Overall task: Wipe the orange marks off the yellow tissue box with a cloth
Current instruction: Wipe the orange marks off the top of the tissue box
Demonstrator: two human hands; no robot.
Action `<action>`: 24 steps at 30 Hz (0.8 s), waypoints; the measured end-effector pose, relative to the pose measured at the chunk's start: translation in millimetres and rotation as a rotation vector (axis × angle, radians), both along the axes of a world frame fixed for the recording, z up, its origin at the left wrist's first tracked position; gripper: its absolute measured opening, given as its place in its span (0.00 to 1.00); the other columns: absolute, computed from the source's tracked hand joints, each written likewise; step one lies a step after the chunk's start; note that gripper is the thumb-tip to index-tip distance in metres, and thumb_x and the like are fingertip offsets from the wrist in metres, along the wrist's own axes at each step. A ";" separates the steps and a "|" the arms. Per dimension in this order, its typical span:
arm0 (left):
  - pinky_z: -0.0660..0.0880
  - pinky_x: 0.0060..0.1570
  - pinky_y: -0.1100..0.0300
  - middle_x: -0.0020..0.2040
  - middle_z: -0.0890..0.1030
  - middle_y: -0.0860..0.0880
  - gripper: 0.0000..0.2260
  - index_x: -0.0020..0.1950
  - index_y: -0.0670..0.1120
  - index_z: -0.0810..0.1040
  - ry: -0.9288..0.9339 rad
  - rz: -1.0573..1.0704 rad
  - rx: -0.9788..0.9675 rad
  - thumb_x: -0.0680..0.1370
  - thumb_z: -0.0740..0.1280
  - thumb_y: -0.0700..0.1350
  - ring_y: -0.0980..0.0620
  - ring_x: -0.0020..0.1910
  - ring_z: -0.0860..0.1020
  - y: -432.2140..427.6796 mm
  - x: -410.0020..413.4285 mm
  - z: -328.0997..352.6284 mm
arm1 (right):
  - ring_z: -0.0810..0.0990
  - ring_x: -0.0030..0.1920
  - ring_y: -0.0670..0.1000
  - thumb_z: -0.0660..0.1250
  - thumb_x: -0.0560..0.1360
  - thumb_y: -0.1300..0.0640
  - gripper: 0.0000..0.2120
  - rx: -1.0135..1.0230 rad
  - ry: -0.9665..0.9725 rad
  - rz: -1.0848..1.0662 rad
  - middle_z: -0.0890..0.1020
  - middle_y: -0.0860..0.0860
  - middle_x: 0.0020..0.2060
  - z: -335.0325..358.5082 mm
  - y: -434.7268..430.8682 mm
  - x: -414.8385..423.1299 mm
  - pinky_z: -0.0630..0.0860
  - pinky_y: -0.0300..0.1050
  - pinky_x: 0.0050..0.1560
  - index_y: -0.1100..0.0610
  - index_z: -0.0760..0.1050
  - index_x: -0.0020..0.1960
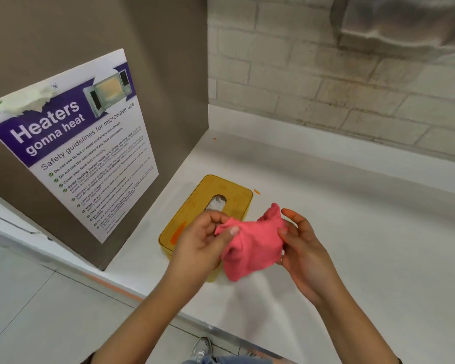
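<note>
Item: yellow tissue box (221,190), lying flat on the white counter (352,232) near its front edge, close to the grey panel (168,74) at the left end. Orange mark (177,232) on the lid's near-left part, not yet wiped.

Pink cloth (252,245): pinched between my left hand (202,240) and right hand (305,248), held above the box.

Handling note: I judge it best to bunch the cloth into a firm pad, brace the box, and rub along the streak.

Obscured: the box's near-right corner lies behind cloth and hands; faint lid marks are hard to read. Orange fleck (257,191) on the counter just beside the box's far corner.
</note>
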State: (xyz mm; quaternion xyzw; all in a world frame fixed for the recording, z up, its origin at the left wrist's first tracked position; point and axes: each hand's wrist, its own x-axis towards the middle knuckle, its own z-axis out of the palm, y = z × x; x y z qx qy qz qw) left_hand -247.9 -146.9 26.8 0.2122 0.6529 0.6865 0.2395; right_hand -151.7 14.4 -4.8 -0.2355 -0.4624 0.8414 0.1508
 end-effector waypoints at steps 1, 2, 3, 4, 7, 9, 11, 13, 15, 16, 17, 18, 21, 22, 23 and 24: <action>0.73 0.30 0.71 0.30 0.81 0.57 0.03 0.43 0.47 0.75 -0.032 -0.047 0.013 0.74 0.66 0.40 0.64 0.31 0.78 5.4 -2.0 12.8 | 0.80 0.46 0.51 0.59 0.77 0.63 0.12 0.052 -0.019 0.006 0.82 0.52 0.50 0.1 4.0 5.4 0.80 0.47 0.42 0.52 0.72 0.59; 0.73 0.28 0.71 0.30 0.80 0.57 0.02 0.44 0.46 0.74 -0.074 -0.093 0.031 0.76 0.64 0.40 0.64 0.30 0.77 11.6 -3.3 25.3 | 0.80 0.45 0.50 0.58 0.78 0.63 0.12 0.084 -0.027 0.008 0.82 0.51 0.49 -0.1 8.4 10.5 0.80 0.46 0.41 0.52 0.73 0.58; 0.73 0.27 0.69 0.31 0.80 0.56 0.02 0.45 0.46 0.74 -0.127 -0.131 0.056 0.77 0.62 0.41 0.63 0.29 0.77 18.3 -4.1 36.4 | 0.80 0.44 0.50 0.57 0.79 0.64 0.13 0.101 -0.023 0.011 0.82 0.51 0.48 -0.8 12.2 15.0 0.80 0.44 0.41 0.52 0.74 0.58; 0.74 0.27 0.68 0.33 0.81 0.55 0.02 0.47 0.46 0.74 -0.196 -0.159 0.092 0.78 0.61 0.42 0.62 0.30 0.78 25.6 -4.7 46.3 | 0.80 0.45 0.49 0.56 0.78 0.67 0.16 0.114 -0.018 0.015 0.82 0.50 0.49 -2.2 15.2 19.3 0.79 0.43 0.42 0.51 0.74 0.57; 0.79 0.30 0.63 0.41 0.80 0.46 0.05 0.51 0.42 0.74 -0.461 -0.196 0.217 0.78 0.61 0.41 0.55 0.34 0.81 50.3 -5.9 68.4 | 0.80 0.53 0.47 0.60 0.70 0.74 0.25 0.236 0.009 0.035 0.78 0.50 0.57 -5.5 16.0 29.1 0.78 0.46 0.51 0.51 0.70 0.60; 0.81 0.35 0.62 0.42 0.79 0.42 0.07 0.52 0.38 0.74 -0.615 -0.199 0.275 0.78 0.61 0.40 0.53 0.35 0.81 67.3 -4.5 79.7 | 0.77 0.59 0.44 0.66 0.67 0.69 0.27 0.390 -0.040 0.020 0.75 0.48 0.61 -9.0 7.7 33.1 0.76 0.44 0.56 0.50 0.67 0.62; 0.81 0.35 0.62 0.38 0.80 0.42 0.08 0.46 0.36 0.75 -0.757 -0.193 0.327 0.79 0.60 0.39 0.53 0.33 0.82 81.8 -1.9 88.1 | 0.76 0.57 0.45 0.74 0.66 0.62 0.26 0.499 -0.222 -0.159 0.74 0.47 0.58 -17.6 -1.3 33.5 0.75 0.40 0.52 0.49 0.66 0.58; 0.81 0.32 0.62 0.33 0.80 0.43 0.09 0.41 0.35 0.75 -0.874 -0.189 0.357 0.78 0.60 0.37 0.53 0.29 0.81 93.5 3.9 94.0 | 0.77 0.51 0.51 0.73 0.70 0.58 0.18 0.448 -0.427 -0.375 0.75 0.52 0.54 -29.6 -7.5 36.1 0.74 0.44 0.47 0.53 0.68 0.55; 0.80 0.31 0.62 0.31 0.79 0.43 0.09 0.39 0.36 0.74 -0.940 -0.211 0.349 0.78 0.61 0.36 0.53 0.27 0.80 101.5 12.1 96.2 | 0.78 0.44 0.55 0.64 0.76 0.52 0.08 0.058 -0.440 -0.325 0.77 0.57 0.49 -40.1 -9.9 36.9 0.74 0.47 0.43 0.56 0.72 0.51; 0.80 0.31 0.62 0.31 0.79 0.43 0.09 0.39 0.36 0.74 -0.965 -0.236 0.337 0.78 0.61 0.36 0.53 0.26 0.80 104.2 16.5 95.9 | 0.79 0.43 0.57 0.60 0.77 0.48 0.13 -0.206 -0.383 -0.235 0.79 0.59 0.47 -44.1 -10.5 36.2 0.75 0.49 0.43 0.58 0.74 0.50; 0.80 0.31 0.62 0.31 0.78 0.43 0.09 0.38 0.36 0.74 -0.987 -0.263 0.325 0.77 0.61 0.37 0.53 0.26 0.80 105.8 20.5 95.5 | 0.81 0.44 0.60 0.56 0.78 0.43 0.22 -0.463 -0.300 -0.165 0.81 0.61 0.49 -48.7 -10.8 34.8 0.76 0.52 0.45 0.61 0.75 0.52; 0.80 0.31 0.62 0.32 0.78 0.43 0.08 0.39 0.36 0.74 -1.005 -0.286 0.314 0.77 0.62 0.37 0.54 0.26 0.80 106.5 24.0 95.4 | 0.81 0.49 0.63 0.53 0.77 0.38 0.30 -0.667 -0.187 -0.126 0.81 0.64 0.53 -52.0 -9.9 32.5 0.75 0.56 0.50 0.64 0.75 0.57; 0.81 0.35 0.62 0.36 0.79 0.43 0.05 0.42 0.35 0.75 -1.036 -0.307 0.309 0.72 0.65 0.37 0.54 0.30 0.81 101.2 26.9 94.3 | 0.72 0.63 0.68 0.51 0.75 0.32 0.39 -0.943 0.110 -0.142 0.73 0.69 0.64 -52.5 -1.4 19.7 0.67 0.64 0.63 0.66 0.69 0.65; 0.80 0.39 0.61 0.38 0.80 0.42 0.08 0.45 0.34 0.76 -1.042 -0.306 0.312 0.69 0.66 0.38 0.53 0.32 0.81 94.8 25.0 93.0 | 0.71 0.64 0.68 0.51 0.75 0.33 0.38 -0.978 0.157 -0.196 0.73 0.69 0.63 -50.9 4.0 16.1 0.64 0.65 0.64 0.66 0.70 0.64; 0.79 0.42 0.61 0.42 0.81 0.41 0.13 0.49 0.33 0.76 -1.045 -0.305 0.311 0.67 0.66 0.38 0.54 0.37 0.82 87.4 21.8 89.6 | 0.71 0.63 0.67 0.51 0.76 0.35 0.36 -0.991 0.176 -0.265 0.75 0.70 0.60 -50.1 12.0 13.3 0.63 0.64 0.65 0.67 0.72 0.62; 0.77 0.46 0.60 0.48 0.81 0.41 0.18 0.54 0.33 0.76 -1.055 -0.298 0.309 0.67 0.65 0.39 0.54 0.44 0.81 78.3 17.5 84.3 | 0.73 0.60 0.65 0.50 0.77 0.38 0.33 -0.996 0.181 -0.337 0.78 0.68 0.55 -49.9 21.6 12.7 0.62 0.60 0.67 0.67 0.74 0.58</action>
